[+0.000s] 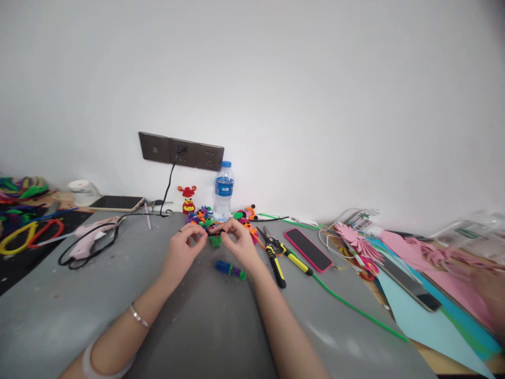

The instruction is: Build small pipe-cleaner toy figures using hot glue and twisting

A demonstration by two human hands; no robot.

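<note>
My left hand (187,246) and my right hand (239,243) are raised over the middle of the grey mat, fingertips close together. Both pinch a short black fuzzy piece (213,232) that looks like a pipe cleaner; the fingers cover much of it. Just below lies a small roll of blue and purple pipe cleaner (230,269) with green bands. Behind my fingers sit colourful pipe-cleaner figures (201,215), partly hidden. To the right of my right hand rest pliers with yellow-and-black handles (278,255).
A water bottle (223,192) and a red figure (188,200) stand by the wall. Left lies a pink glue gun (84,242) with its black cord. A pink-cased phone (307,249), a green pipe cleaner (359,311) and coloured paper (418,321) lie right, near another person's blurred hand (489,292).
</note>
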